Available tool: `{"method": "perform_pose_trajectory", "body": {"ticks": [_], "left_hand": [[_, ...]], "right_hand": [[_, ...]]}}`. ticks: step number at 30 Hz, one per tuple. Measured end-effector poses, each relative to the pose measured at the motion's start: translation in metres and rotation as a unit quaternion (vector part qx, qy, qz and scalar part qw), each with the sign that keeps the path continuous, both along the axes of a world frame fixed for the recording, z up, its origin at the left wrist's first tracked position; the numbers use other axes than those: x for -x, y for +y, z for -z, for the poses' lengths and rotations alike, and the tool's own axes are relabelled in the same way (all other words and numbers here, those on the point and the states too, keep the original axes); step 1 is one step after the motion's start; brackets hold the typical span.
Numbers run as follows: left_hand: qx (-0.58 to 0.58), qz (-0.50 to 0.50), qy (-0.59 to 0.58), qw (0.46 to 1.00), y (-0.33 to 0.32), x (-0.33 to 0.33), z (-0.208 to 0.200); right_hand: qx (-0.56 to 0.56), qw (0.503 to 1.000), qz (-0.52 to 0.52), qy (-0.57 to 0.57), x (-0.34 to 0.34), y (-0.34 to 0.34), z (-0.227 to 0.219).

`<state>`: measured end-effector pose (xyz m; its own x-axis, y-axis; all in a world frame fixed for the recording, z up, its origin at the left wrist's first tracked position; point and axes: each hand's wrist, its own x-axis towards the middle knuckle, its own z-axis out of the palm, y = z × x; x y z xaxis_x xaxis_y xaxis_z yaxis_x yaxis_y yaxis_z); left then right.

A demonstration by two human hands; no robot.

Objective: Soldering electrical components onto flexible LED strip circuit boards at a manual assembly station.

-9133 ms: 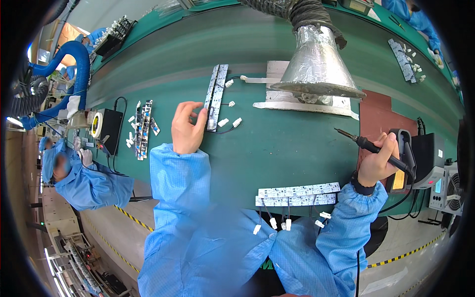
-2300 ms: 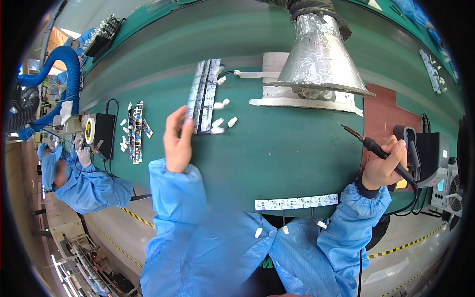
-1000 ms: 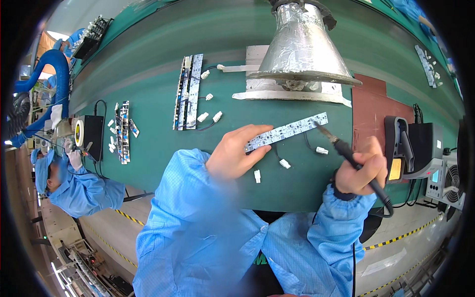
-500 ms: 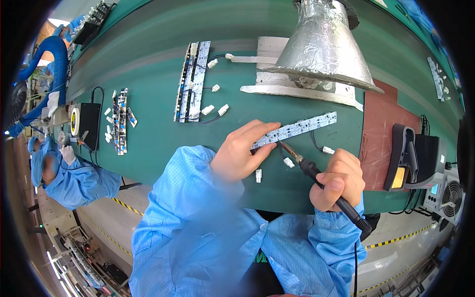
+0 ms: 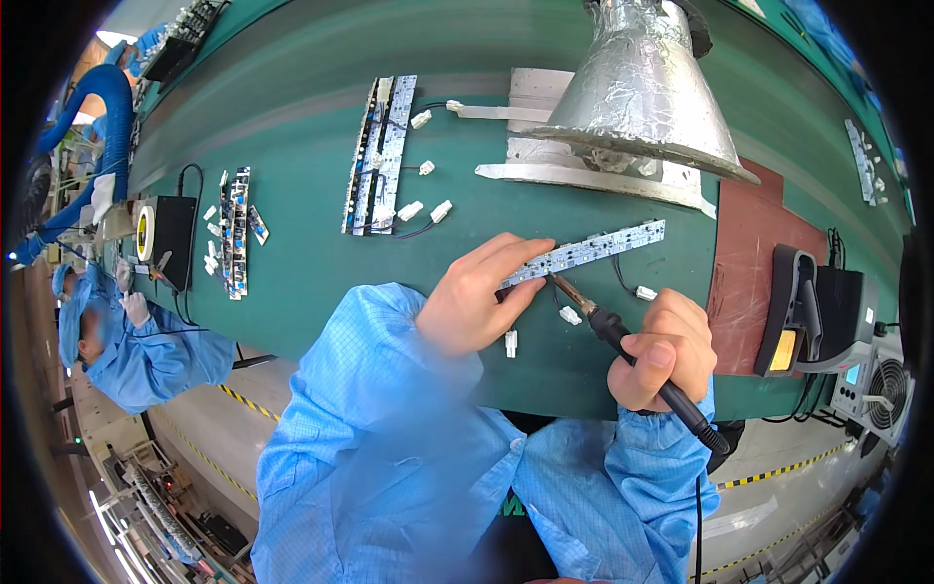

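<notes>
My left hand [image 5: 482, 294] pinches the left end of a narrow white circuit board strip [image 5: 608, 245], tilted up to the right over the green mat. In my right hand [image 5: 665, 352] is a soldering iron [image 5: 611, 331] with a black handle, its fingers wrapped round the grip. The iron's tip touches or nearly touches the strip's lower edge, beside my left fingertips. Thin dark wires run from the strip to white plug connectors [image 5: 646, 292], one of them just below the iron's tip [image 5: 570, 315]. Another white connector [image 5: 511, 344] lies under my left hand.
A foil-covered fume hood [image 5: 642, 92] stands behind the strip. More board strips [image 5: 389, 156] with wired connectors lie at the back left, and smaller boards [image 5: 234, 234] farther left. On the right are a soldering iron stand [image 5: 790, 311] and a brown mat [image 5: 749, 263]. A co-worker [image 5: 136, 341] sits at left.
Both hands keep their grips, and the iron's tip stays at almost the same spot on the strip. The whole view has shifted very slightly.
</notes>
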<state>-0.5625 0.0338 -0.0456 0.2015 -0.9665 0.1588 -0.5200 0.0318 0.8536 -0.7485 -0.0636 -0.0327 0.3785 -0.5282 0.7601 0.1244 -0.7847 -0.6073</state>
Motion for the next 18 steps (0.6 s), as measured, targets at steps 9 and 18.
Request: {"method": "perform_pose_trajectory", "body": {"ticks": [9,18], "left_hand": [[-0.01,-0.003,0.001,1.0,0.0,0.0,-0.001],[0.005,0.0,0.011,1.0,0.0,-0.004,0.0]], "right_hand": [[0.007,1.0,-0.011,0.003,-0.002,0.0,-0.002],[-0.086,0.985,0.146,-0.028,0.025,-0.016,-0.003]]}}
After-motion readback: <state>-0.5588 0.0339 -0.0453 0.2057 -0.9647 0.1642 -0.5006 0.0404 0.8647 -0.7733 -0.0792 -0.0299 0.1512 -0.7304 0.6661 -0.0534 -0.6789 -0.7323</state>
